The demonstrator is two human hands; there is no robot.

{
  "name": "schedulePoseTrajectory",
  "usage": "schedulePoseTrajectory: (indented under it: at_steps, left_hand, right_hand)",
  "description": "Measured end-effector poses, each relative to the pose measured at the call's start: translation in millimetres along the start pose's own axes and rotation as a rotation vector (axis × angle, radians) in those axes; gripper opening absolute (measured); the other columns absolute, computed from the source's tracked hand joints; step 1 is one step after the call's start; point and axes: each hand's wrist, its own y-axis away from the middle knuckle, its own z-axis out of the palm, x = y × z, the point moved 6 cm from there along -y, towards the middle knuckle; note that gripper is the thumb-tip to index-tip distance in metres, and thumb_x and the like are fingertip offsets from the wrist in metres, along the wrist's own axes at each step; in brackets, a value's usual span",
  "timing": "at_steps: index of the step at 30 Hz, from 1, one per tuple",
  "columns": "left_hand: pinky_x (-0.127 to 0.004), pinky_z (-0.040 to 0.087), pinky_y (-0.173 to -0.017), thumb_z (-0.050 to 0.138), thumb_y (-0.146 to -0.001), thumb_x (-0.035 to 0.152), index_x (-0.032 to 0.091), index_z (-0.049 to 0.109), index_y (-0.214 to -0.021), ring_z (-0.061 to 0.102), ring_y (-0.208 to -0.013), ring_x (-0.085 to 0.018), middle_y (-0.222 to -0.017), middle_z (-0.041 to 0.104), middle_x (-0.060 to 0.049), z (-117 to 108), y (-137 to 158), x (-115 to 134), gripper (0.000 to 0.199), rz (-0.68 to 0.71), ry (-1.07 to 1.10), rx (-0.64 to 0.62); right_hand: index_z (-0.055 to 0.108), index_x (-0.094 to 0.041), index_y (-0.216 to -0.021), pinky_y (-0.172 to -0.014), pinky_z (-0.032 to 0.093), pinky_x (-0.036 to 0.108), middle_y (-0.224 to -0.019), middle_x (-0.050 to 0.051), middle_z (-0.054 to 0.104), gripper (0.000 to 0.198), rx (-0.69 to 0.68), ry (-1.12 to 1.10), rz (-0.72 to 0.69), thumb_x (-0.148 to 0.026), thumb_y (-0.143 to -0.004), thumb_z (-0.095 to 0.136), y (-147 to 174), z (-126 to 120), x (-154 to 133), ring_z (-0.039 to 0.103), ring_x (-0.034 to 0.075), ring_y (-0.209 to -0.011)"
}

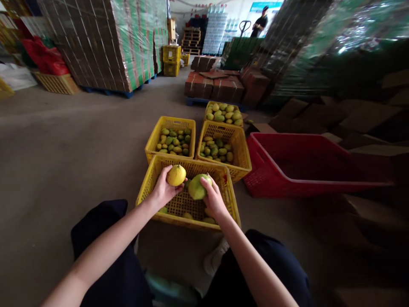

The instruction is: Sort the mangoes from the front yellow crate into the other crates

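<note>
My left hand (166, 187) is wrapped around a round yellow mango (176, 175), its stem end turned up. A larger green mango (196, 187) is in my right hand (215, 197), with the thumb lying over its top. Both fruits are held side by side above a yellow plastic crate (230, 204) standing between my knees. A few mangoes (188, 215) lie on the crate's perforated floor, some of them partly hidden by my hands and arms.
Behind stand a left yellow crate (148, 147), a right yellow crate (244, 149) and a farther crate (207, 121), all holding similar fruit. A large red bin (271, 170) is at right, beside flattened cardboard (380, 149). Wrapped pallet stacks (134, 47) and a person (260, 22) are farther back.
</note>
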Motion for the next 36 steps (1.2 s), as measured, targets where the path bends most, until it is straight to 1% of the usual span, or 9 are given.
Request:
schedulePoseTrajectory:
  at_steps: [3, 7, 10, 12, 17, 21, 26, 31, 36]
  left_hand:
    - [-0.021, 0.053, -0.047, 0.050, -0.088, 0.034, 0.009, 0.064, -0.095, 0.065, -0.054, -0.015, -0.078, 0.072, -0.013, 5, 3, 3, 0.030, 0.009, -0.018, -0.022]
    - [-0.026, 0.059, -0.054, 0.054, -0.087, 0.030, 0.010, 0.062, -0.104, 0.069, -0.064, -0.020, -0.084, 0.072, -0.012, 3, 3, 7, 0.027, 0.057, -0.002, 0.035]
    - [-0.028, 0.061, -0.059, 0.061, -0.084, 0.028, 0.013, 0.061, -0.101, 0.070, -0.069, -0.020, -0.085, 0.072, -0.010, -3, 2, 10, 0.023, 0.097, 0.008, 0.083]
    - [-0.029, 0.061, -0.060, 0.063, -0.083, 0.027, 0.015, 0.062, -0.097, 0.071, -0.070, -0.020, -0.083, 0.071, -0.008, -6, 2, 12, 0.019, 0.114, -0.008, 0.088]
    - [-0.030, 0.060, -0.059, 0.052, -0.086, 0.030, 0.011, 0.065, -0.093, 0.071, -0.070, -0.023, -0.081, 0.071, -0.012, -8, 8, 14, 0.023, 0.068, -0.061, 0.010]
    - [-0.031, 0.060, -0.057, 0.049, -0.085, 0.027, 0.010, 0.065, -0.096, 0.071, -0.067, -0.021, -0.082, 0.071, -0.011, -5, 11, 16, 0.025, 0.040, -0.075, -0.038]
    - [-0.024, 0.056, -0.047, 0.051, -0.085, 0.025, 0.013, 0.062, -0.095, 0.069, -0.062, -0.019, -0.076, 0.069, -0.008, -8, 7, 13, 0.019, -0.033, 0.001, 0.028]
    - [-0.021, 0.055, -0.046, 0.054, -0.084, 0.024, 0.014, 0.062, -0.097, 0.069, -0.062, -0.018, -0.075, 0.069, -0.009, -14, 2, 8, 0.019, -0.080, 0.076, 0.055]
    - [-0.021, 0.055, -0.047, 0.056, -0.083, 0.025, 0.013, 0.062, -0.095, 0.068, -0.061, -0.017, -0.074, 0.069, -0.009, -20, 2, 7, 0.018, -0.080, 0.089, 0.095]
  right_hand:
    - [0.057, -0.027, -0.096, -0.061, 0.053, 0.026, -0.091, -0.002, 0.067, 0.042, -0.018, -0.207, 0.106, -0.043, -0.061, 0.076, 1, 9, 1, 0.064, 0.020, -0.084]
    - [0.060, -0.026, -0.091, -0.053, 0.046, 0.021, -0.082, -0.004, 0.063, 0.035, -0.079, -0.209, 0.034, -0.040, -0.064, 0.077, 3, 17, -11, 0.059, 0.014, -0.070]
    - [0.064, -0.023, -0.088, -0.057, 0.048, 0.021, -0.088, -0.002, 0.064, 0.032, -0.116, -0.197, -0.001, -0.041, -0.065, 0.077, 6, 20, -17, 0.058, 0.014, -0.072]
    - [0.064, -0.021, -0.083, -0.057, 0.049, 0.022, -0.083, -0.001, 0.064, 0.028, -0.138, -0.234, 0.004, -0.038, -0.065, 0.076, 6, 22, -17, 0.058, 0.014, -0.070]
    - [0.061, -0.024, -0.085, -0.051, 0.049, 0.026, -0.071, -0.003, 0.063, 0.026, -0.201, -0.354, 0.101, -0.034, -0.064, 0.073, 4, 30, -13, 0.059, 0.015, -0.059]
    - [0.062, -0.024, -0.086, -0.054, 0.051, 0.026, -0.076, -0.002, 0.067, 0.026, -0.212, -0.338, 0.093, -0.032, -0.064, 0.073, 4, 37, -14, 0.060, 0.015, -0.062]
    - [0.063, -0.024, -0.084, -0.053, 0.051, 0.025, -0.075, -0.003, 0.067, 0.025, -0.202, -0.327, 0.102, -0.032, -0.063, 0.074, 4, 44, -14, 0.061, 0.016, -0.065]
    - [0.063, -0.025, -0.084, -0.057, 0.052, 0.026, -0.073, -0.003, 0.066, 0.025, -0.112, -0.344, 0.104, -0.031, -0.062, 0.073, -6, 44, -10, 0.064, 0.019, -0.076]
    - [0.065, -0.026, -0.087, -0.059, 0.053, 0.025, -0.079, -0.004, 0.068, 0.025, -0.106, -0.356, 0.160, -0.029, -0.063, 0.072, -11, 47, -5, 0.064, 0.019, -0.079]
